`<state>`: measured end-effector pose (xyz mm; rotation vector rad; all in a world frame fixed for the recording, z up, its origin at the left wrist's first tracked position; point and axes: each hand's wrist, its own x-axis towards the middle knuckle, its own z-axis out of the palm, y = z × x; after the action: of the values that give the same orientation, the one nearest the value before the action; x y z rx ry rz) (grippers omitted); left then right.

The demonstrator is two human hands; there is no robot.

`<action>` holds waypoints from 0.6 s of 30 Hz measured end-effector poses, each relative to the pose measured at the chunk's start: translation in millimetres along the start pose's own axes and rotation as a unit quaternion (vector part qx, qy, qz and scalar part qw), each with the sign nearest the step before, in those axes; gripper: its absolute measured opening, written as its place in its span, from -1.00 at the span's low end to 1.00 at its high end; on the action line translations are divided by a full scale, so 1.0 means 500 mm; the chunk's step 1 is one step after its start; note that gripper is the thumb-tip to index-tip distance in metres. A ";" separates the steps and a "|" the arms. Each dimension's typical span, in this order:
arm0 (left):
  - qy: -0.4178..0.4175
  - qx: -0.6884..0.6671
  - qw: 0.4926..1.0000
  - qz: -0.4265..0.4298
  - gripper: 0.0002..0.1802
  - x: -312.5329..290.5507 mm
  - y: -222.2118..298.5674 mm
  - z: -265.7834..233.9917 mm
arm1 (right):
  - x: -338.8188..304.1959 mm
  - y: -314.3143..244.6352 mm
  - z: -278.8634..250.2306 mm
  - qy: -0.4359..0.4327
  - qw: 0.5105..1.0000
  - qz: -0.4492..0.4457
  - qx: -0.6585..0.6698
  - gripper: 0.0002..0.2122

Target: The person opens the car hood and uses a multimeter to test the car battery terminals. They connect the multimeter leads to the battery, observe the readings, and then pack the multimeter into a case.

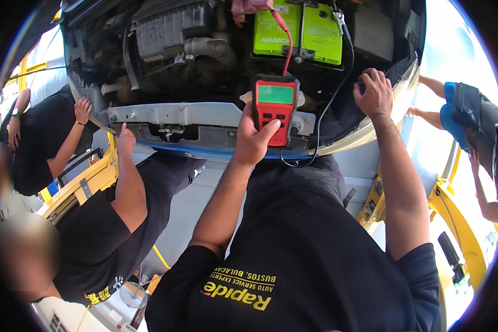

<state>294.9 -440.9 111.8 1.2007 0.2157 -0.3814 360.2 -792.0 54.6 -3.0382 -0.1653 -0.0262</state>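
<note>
My left hand [253,135] grips a red and black handheld battery tester [275,113] with a lit green screen, its thumb lying by the lower buttons. A red lead [289,50] runs from the tester's top to a red clamp [253,6] at the upper edge. The black lead [327,105] loops from below the tester up to a metal clamp [340,19] at the bright green car battery [297,33]. Over the right front of the engine bay, my right hand [377,94] has curled fingers around or against a small dark part, which I cannot make out.
A pale metal crossbar [171,113] spans the front of the engine bay, behind the bumper edge [205,152]. An air hose [210,48] lies left of the battery. Two people [102,221] [39,138] stand at left, another [476,122] at right. Yellow lift parts [456,216] flank the car.
</note>
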 end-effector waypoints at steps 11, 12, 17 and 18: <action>-0.012 0.019 1.000 0.019 -0.39 0.001 0.037 -0.051 | 0.001 -0.007 0.010 -0.009 0.999 0.013 -0.027 -0.85; -0.012 0.017 1.000 0.015 -0.39 0.003 0.039 -0.053 | 0.002 -0.006 0.012 -0.006 1.000 0.011 -0.028 -0.85; -0.018 -0.013 1.000 0.011 -0.47 0.016 0.050 -0.047 | 0.003 -0.008 0.008 -0.011 0.999 0.013 -0.030 -0.85; -0.018 -0.024 1.000 0.008 -0.50 0.018 0.054 -0.043 | 0.001 -0.008 0.006 -0.014 0.999 0.015 -0.031 -0.86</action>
<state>314.6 -414.1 124.2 1.1479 0.1833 -0.3806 360.3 -787.5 52.3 -3.1025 -0.1244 0.0124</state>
